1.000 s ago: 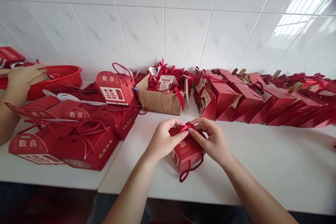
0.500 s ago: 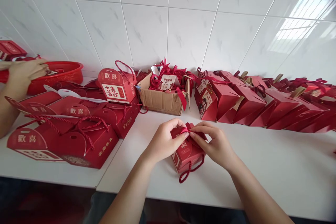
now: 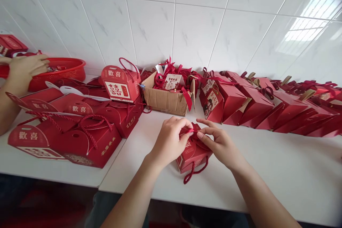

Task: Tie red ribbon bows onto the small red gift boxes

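A small red gift box (image 3: pixel 192 155) with a dark red cord handle stands on the white table (image 3: pixel 267 171) in front of me. My left hand (image 3: pixel 169 140) and my right hand (image 3: pixel 217 141) meet over its top. Both pinch a thin red ribbon (image 3: pixel 190 131) between thumb and fingers at the box's top flaps. The box's upper part is partly hidden behind my fingers.
Larger red gift boxes (image 3: pixel 80 128) with rope handles lie to the left. A cardboard box (image 3: pixel 165 99) of ribbons and tags sits at the back. A row of red boxes (image 3: pixel 267 105) lines the wall to the right. Another person's hand (image 3: pixel 24 69) reaches at a red basin (image 3: pixel 66 69), far left.
My hands have stayed on the ribbon, fingers shifting slightly as they work it. The view has tilted a little, so the scene sits lower left.
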{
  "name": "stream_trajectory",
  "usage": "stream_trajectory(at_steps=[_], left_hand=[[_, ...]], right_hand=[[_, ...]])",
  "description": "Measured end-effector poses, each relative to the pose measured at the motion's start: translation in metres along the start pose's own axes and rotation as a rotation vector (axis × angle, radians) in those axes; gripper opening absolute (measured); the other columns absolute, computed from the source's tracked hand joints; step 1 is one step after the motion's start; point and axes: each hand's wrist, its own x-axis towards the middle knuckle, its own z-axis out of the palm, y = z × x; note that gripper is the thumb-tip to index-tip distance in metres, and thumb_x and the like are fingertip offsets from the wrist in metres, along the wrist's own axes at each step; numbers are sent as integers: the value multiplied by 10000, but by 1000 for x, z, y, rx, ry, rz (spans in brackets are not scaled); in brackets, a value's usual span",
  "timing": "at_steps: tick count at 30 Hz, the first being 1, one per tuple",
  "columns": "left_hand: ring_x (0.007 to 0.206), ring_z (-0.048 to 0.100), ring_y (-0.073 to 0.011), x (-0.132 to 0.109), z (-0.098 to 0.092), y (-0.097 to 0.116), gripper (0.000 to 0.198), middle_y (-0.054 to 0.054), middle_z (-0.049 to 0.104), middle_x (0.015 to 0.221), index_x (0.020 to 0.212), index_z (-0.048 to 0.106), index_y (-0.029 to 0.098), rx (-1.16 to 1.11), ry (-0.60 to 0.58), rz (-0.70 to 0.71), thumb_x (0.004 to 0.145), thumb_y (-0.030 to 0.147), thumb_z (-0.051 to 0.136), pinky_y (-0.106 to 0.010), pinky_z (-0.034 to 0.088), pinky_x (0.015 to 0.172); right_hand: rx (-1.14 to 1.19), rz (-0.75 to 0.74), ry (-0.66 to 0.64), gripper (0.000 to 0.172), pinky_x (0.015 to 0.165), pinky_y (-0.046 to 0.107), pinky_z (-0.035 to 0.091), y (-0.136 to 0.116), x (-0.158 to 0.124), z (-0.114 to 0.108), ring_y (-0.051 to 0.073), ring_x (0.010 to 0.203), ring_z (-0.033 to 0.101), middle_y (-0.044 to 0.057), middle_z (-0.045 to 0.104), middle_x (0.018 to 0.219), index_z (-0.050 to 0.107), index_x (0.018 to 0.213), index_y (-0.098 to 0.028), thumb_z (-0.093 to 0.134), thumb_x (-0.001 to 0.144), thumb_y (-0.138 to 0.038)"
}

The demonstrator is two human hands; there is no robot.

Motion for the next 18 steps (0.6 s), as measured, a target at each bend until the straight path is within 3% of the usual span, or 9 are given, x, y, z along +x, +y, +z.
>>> stream_trajectory(at_steps=[4, 9, 15, 18], left_hand=[[866, 580, -182, 1, 5, -4, 50, -29, 633, 862, 799, 560, 202, -113, 0, -38, 826, 170, 533, -330, 447, 829], [886, 596, -176, 0, 6, -4, 58, -44, 632, 903, 877, 557, 194, -287, -16, -113, 848, 208, 509, -301, 473, 816], [1020, 560, -156, -3, -5, 0, 272, -30, 599, 1034, 1050, 512, 223, -264, -91, -8, 813, 92, 487, -281, 432, 925], [1064, 527, -163, -4, -9, -2, 345, -38, 561, 1084, 1093, 470, 224, -224, -71, 25, 783, 81, 516, -293, 405, 966]], right_hand=[[139, 24, -63, 336, 1006, 379, 383, 0, 0, 2, 242, 1399, 244, 79, 439, 1413, 645, 708, -201, 515, 879, -460], [294, 64, -52, 337, 1017, 394, 377, 1, 1, 9, 255, 1410, 225, 75, 429, 1433, 624, 673, -194, 554, 855, -470], [322, 71, -33, 333, 986, 377, 414, 3, 1, 12, 257, 1411, 225, 67, 413, 1446, 647, 679, -196, 567, 844, -474], [343, 80, -31, 326, 974, 372, 416, 3, 1, 12, 249, 1415, 216, 64, 424, 1437, 648, 672, -199, 569, 847, -461]])
